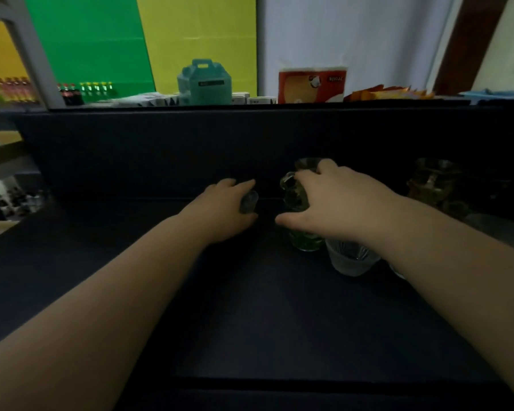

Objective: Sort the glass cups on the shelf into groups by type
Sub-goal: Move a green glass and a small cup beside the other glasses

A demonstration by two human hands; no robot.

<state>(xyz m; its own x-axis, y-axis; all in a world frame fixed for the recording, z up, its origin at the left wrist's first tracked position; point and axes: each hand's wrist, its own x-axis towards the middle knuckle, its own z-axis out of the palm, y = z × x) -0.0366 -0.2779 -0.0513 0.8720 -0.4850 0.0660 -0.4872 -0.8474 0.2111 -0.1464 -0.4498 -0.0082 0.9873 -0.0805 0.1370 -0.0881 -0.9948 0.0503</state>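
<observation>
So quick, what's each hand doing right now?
Left hand: grips a small clear glass.
Right hand: grips a greenish glass from above.

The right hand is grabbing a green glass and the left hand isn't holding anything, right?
Not quite. The head view shows the left hand holding a small clear glass between its fingers and thumb. The rest is right: the right hand is grabbing the green glass on the dark shelf.
</observation>
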